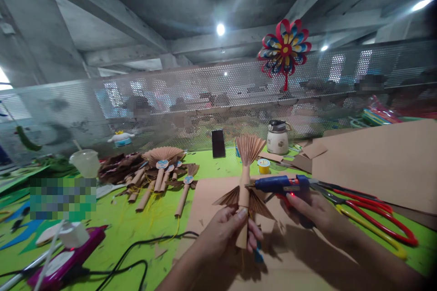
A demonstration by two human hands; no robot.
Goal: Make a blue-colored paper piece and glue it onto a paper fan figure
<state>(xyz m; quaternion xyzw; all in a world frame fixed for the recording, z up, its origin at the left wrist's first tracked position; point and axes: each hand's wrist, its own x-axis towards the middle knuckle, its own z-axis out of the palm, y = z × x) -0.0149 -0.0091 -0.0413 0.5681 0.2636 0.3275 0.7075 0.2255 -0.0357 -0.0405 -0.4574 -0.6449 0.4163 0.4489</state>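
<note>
My left hand (pixel 235 229) is closed round the lower part of a brown paper tube figure (pixel 243 195), which stands nearly upright. A pleated paper fan spreads from its top, and two pleated wings stick out at its sides. In my right hand (pixel 316 213) is a blue glue gun (pixel 285 185) with a lit red light. Its nozzle points left and is at the tube just above the wings; whether it touches cannot be made out. Beneath both hands lies a sheet of brown paper (pixel 208 200). Something small and blue hangs below my left fingers.
Several similar paper figures (pixel 160 170) lie left of the sheet. Red-handled scissors (pixel 372 211) are at right, near large cardboard (pixel 378 163). Behind stand a phone (pixel 218 143), a jar-like bottle (pixel 277 138) and a small yellow tub (pixel 263 166). A purple power strip (pixel 68 257) and black cable lie front left.
</note>
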